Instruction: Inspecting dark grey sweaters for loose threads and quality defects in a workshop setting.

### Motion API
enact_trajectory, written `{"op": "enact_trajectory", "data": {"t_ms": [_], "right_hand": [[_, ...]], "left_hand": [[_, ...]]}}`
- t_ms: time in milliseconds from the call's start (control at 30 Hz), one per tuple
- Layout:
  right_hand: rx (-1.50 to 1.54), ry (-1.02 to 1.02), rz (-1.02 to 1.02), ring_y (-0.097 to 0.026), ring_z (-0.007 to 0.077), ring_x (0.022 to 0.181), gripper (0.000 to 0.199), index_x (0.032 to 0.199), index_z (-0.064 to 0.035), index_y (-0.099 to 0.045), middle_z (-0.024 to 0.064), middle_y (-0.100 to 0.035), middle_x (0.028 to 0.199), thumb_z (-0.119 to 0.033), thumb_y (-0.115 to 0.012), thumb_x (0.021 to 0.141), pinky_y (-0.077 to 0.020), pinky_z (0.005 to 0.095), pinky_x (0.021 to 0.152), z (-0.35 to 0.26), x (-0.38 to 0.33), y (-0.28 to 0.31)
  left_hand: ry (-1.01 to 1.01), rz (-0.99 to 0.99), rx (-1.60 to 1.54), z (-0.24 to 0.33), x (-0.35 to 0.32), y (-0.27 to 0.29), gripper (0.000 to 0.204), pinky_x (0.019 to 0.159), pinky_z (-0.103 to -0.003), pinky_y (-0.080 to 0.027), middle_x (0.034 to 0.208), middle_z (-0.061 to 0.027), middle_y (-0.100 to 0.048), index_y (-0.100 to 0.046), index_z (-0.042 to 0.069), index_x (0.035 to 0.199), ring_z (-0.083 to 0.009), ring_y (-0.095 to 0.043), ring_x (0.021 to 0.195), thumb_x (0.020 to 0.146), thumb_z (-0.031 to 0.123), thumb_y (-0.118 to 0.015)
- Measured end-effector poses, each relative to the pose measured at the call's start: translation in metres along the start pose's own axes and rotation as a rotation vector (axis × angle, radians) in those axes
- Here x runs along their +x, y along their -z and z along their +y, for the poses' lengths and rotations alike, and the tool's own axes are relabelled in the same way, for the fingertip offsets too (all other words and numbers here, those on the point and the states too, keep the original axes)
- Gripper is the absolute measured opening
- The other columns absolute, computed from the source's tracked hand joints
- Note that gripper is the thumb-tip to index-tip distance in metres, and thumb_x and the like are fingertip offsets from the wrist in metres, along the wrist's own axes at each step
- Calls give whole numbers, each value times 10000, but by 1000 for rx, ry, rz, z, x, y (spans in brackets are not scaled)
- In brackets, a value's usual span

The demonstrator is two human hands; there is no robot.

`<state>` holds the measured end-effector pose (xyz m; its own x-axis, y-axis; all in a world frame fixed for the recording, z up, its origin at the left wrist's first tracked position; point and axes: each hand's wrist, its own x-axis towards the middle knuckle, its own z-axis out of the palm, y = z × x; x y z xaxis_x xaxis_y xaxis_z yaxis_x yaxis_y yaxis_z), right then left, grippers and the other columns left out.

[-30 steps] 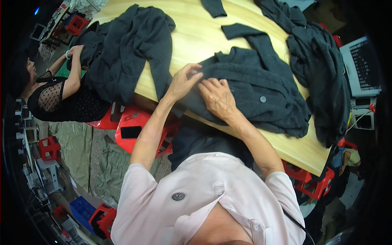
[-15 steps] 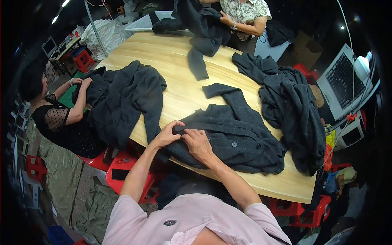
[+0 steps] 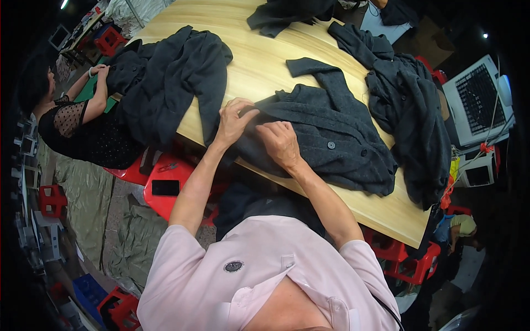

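Dark cardigan (image 3: 349, 134) is best worked flat — left hand (image 3: 234, 122) and right hand (image 3: 282, 144) curl at its left end, grip impossible to tell.

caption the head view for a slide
A person's left hand and right hand at the left end of a dark garment with buttons on a wood-grain table, more garments nearby.

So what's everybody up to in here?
Someone's left hand and right hand are at the left part of a dark grey buttoned garment on a wooden table. Off to the left, a co-worker has their hands at a second dark garment. A third dark garment lies along the table's right side.
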<state>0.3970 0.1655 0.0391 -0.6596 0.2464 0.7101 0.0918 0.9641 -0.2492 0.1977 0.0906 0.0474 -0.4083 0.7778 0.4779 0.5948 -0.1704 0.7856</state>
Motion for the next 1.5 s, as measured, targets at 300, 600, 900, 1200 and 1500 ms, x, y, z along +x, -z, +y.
{"op": "enact_trajectory", "data": {"t_ms": [300, 600, 900, 1200, 1500], "right_hand": [[75, -11, 84, -744, 277, 844, 219, 1021, -59, -750, 75, -787, 956, 0, -864, 844, -552, 403, 792, -13, -1, 5], [60, -21, 86, -742, 267, 896, 184, 1020, -70, -746, 65, -780, 977, -48, -840, 864, -550, 411, 816, -13, -1, 4], [43, 4, 17, -763, 296, 957, 164, 1073, -49, -708, 126, -779, 1215, -69, -798, 937, -584, 406, 812, -13, -1, -1], [46, 6, -28, -732, 280, 948, 89, 1022, -63, -665, 116, -753, 1166, -112, -717, 968, -564, 409, 808, -13, -9, -4], [183, -40, 34, -697, 325, 784, 69, 918, -68, -655, 106, -646, 905, -97, -719, 917, -565, 463, 675, -8, -12, -8]], "left_hand": [[208, -170, -98, -16, -51, -5, 261, 856, -459, -574, 1004, -222, -791, -741, -8, 1138, -408, -786, 974, 1059, 240, -745], [126, -236, -11, -19, -49, -1, 141, 822, -363, -518, 967, -98, -713, -741, 24, 1154, -221, -670, 901, 1035, 92, -708], [51, -302, 110, -17, -52, 11, 225, 1074, -448, -415, 1156, -98, -739, -729, 64, 1227, -287, -677, 1139, 1017, 130, -683], [87, -211, 16, 5, -61, 18, 175, 999, -448, -532, 1087, -141, -803, -803, 31, 1121, -345, -742, 1048, 987, 86, -705], [29, -116, -57, 8, -63, 13, 281, 856, -350, -595, 969, -117, -814, -885, 28, 1083, -234, -768, 929, 810, 9, -947]]}}
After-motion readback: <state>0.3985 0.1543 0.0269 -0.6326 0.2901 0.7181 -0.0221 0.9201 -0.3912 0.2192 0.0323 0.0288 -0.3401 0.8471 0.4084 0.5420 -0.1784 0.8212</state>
